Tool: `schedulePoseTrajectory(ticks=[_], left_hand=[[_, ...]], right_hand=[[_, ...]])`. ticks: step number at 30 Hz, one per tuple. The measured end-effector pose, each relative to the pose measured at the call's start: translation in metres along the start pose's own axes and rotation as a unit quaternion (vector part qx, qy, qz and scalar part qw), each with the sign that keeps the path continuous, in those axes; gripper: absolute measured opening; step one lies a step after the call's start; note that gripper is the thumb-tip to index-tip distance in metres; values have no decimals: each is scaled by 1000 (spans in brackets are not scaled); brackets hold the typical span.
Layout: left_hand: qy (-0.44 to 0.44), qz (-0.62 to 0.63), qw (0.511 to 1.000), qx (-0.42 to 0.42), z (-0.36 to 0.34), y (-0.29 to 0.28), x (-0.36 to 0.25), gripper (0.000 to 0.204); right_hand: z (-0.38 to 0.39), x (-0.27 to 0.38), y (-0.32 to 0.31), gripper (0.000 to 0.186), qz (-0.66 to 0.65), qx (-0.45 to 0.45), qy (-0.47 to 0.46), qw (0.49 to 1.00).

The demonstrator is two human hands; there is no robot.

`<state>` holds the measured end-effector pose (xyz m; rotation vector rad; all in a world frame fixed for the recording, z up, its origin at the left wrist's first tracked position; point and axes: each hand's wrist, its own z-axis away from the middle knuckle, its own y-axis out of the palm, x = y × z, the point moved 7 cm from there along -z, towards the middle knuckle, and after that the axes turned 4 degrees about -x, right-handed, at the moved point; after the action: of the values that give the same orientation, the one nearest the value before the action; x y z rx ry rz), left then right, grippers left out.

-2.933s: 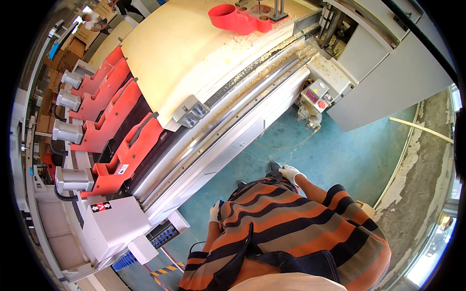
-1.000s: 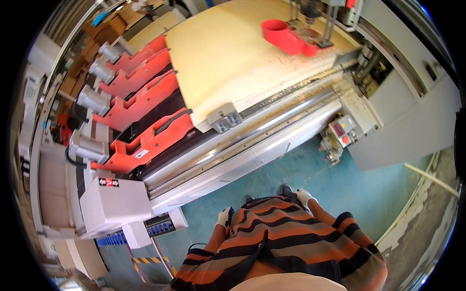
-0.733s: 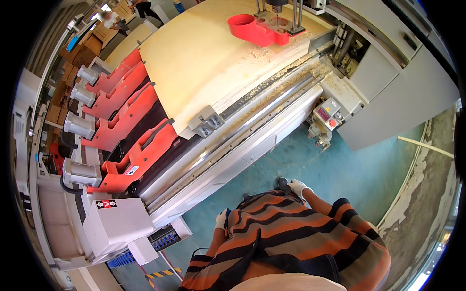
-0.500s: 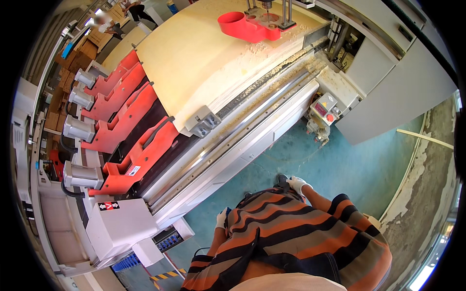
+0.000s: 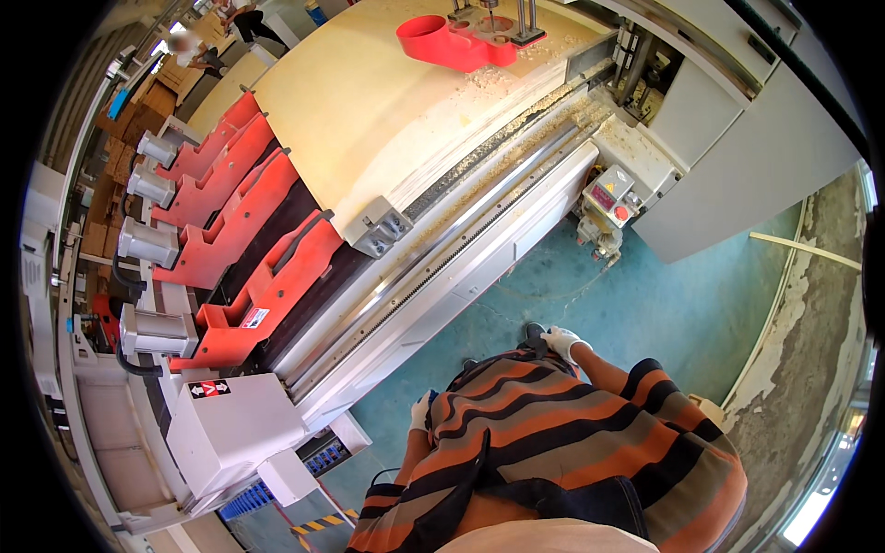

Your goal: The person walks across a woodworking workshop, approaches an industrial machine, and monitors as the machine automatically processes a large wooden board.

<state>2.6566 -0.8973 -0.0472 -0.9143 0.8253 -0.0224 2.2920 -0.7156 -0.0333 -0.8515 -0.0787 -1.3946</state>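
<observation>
My right hand [image 5: 563, 344], in a white glove, is held low in front of my body beside the striped shirt. Its fingers look curled, against something dark and small that I cannot make out. My left hand [image 5: 421, 410], also gloved, hangs at the shirt's left edge. A dark-blue patch shows at its fingertips, and the shirt hides part of the fingers. Neither hand touches the large cutting machine ahead. On that machine lies a pale wooden panel [image 5: 341, 111], with a red dust hood [image 5: 447, 44] around the spindle at its far end.
Red clamp arms [image 5: 277, 276] with grey cylinders line the machine's left side. A long rail [image 5: 442, 244] runs along its near side, dusted with chips. A control box with a red button [image 5: 611, 195] juts out at right. Another person [image 5: 247, 20] stands far back left.
The machine has shifted slightly left and down in view as my head moved a little. My hands stay nearly where they were, low by the shirt.
</observation>
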Motion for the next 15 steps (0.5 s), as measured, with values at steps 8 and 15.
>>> schedulePoseTrajectory(ticks=[8,15], left_hand=[[-21,-23,999,14,-3,0,0,17],[-181,242,953,11,2,9,8,18]], right_hand=[[2,0,-3,50,-4,10,4,1000],[-7,-14,4,53,-7,-3,15,1000]])
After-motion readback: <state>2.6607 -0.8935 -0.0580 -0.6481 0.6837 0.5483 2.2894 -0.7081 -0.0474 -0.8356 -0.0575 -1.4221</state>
